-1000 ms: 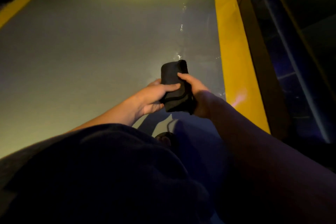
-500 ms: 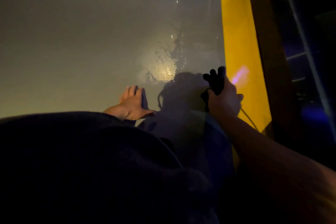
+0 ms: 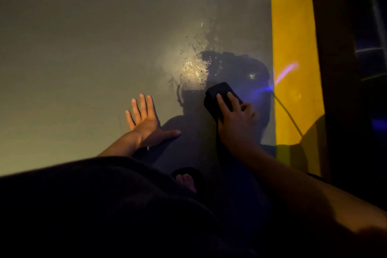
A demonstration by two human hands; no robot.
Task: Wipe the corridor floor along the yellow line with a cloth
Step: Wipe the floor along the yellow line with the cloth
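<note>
Right hand (image 3: 234, 119) has lowered the gripped cloth (image 3: 219, 94) onto the floor (image 3: 83, 48); left hand (image 3: 146, 123) flat.

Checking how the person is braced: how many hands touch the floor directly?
1: the left hand lies flat on the grey floor. The right hand presses the dark cloth near the yellow line.

Dim, glare on wet floor (image 3: 194, 69), deep shadows

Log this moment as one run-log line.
left hand flat on floor | right hand presses black cloth down | wet patch ahead | yellow line at right
</note>
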